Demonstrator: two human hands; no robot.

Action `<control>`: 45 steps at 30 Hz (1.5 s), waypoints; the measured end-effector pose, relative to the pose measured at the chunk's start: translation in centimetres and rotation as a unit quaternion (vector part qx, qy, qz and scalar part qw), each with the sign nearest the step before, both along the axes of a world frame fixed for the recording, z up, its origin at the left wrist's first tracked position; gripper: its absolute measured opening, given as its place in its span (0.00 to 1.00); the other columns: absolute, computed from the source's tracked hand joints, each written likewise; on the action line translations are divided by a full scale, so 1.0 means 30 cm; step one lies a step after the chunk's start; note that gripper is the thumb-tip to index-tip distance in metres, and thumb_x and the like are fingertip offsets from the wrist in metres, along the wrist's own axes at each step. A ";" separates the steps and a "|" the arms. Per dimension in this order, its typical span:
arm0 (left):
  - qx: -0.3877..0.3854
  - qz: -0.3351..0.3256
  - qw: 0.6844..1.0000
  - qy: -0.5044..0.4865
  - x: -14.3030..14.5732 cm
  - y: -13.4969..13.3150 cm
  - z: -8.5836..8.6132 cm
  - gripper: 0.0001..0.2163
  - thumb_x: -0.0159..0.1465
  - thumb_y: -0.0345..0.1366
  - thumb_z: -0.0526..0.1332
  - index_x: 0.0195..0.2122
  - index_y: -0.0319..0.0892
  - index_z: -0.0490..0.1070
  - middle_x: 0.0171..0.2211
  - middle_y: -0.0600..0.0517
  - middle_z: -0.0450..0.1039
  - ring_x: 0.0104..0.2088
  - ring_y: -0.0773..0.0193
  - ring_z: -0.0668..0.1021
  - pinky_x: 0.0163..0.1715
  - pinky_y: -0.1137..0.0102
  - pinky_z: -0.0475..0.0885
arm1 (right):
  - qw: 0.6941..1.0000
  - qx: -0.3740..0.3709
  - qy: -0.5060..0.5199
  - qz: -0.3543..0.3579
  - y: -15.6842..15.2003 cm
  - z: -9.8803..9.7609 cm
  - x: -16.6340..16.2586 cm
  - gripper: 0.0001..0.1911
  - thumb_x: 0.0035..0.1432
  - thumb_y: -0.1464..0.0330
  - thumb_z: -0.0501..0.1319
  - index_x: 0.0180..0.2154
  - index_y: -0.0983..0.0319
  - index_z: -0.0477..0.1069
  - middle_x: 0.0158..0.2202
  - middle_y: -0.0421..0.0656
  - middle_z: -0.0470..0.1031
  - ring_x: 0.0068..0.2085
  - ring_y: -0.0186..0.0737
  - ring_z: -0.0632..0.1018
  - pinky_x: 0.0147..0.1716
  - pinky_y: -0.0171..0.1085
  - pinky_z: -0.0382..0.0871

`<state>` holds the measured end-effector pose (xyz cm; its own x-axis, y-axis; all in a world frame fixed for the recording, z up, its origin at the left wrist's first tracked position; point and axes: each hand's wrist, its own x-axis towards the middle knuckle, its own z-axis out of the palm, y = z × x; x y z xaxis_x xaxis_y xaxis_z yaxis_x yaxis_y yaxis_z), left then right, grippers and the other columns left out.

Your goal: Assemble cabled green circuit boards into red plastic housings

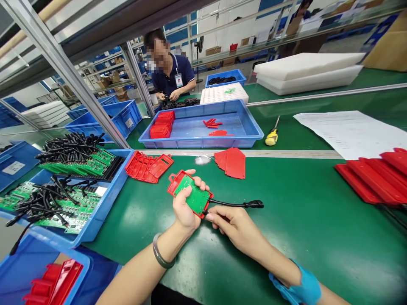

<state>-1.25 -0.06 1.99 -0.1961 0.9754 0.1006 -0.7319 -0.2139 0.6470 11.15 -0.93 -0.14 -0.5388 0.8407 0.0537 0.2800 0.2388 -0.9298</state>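
My left hand (186, 207) grips a red plastic case (172, 185) with a green circuit board (194, 198) lying in it, the thumb pressed on the board. A black cable (229, 203) runs out from the case's right end to a black plug (254, 204). At the lower right corner of the case, my right hand (233, 224) pinches something small and dark, perhaps a second cable end; the fingertips mostly hide it. Red case shells (148, 166) and flat red covers (231, 163) lie on the green table behind my hands.
On the left, a blue bin (108, 212) holds circuit boards with black cables. A blue tray (203, 144) with red parts stands ahead, beside a yellow screwdriver (271, 137). Red cases (375, 180) are stacked at right, near paper sheets (352, 131). Across the bench a person (171, 74) works.
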 end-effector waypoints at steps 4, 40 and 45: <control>0.019 -0.006 1.000 -0.016 -0.006 -0.001 0.004 0.12 0.56 0.31 0.53 0.41 0.44 0.66 0.30 0.52 0.62 0.31 0.66 0.68 0.39 0.66 0.65 | 0.999 -0.017 0.024 -0.016 -0.003 -0.002 0.000 0.17 0.60 0.60 0.53 0.24 0.62 0.66 0.20 0.37 0.64 0.22 0.32 0.65 0.22 0.31 0.57; 0.021 -0.016 0.999 -0.038 0.003 -0.003 -0.001 0.12 0.55 0.34 0.53 0.41 0.43 0.67 0.29 0.52 0.60 0.30 0.66 0.67 0.39 0.65 0.65 | 0.988 -0.125 0.081 -0.050 -0.029 0.003 -0.023 0.19 0.56 0.56 0.55 0.23 0.64 0.69 0.16 0.36 0.59 0.18 0.30 0.57 0.17 0.32 0.48; 0.001 -0.009 1.000 -0.014 0.004 -0.012 0.009 0.12 0.53 0.36 0.55 0.40 0.45 0.67 0.28 0.53 0.59 0.29 0.65 0.66 0.38 0.64 0.65 | 0.953 -0.264 0.141 -0.044 -0.028 0.002 -0.033 0.22 0.49 0.50 0.59 0.23 0.64 0.69 0.15 0.33 0.56 0.17 0.27 0.53 0.16 0.31 0.44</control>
<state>-1.13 -0.40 2.26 -0.1806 0.9788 0.0964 -0.7536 -0.2007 0.6260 10.15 -1.78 -0.09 -0.4910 0.8323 -0.2573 -0.0009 -0.2958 -0.9553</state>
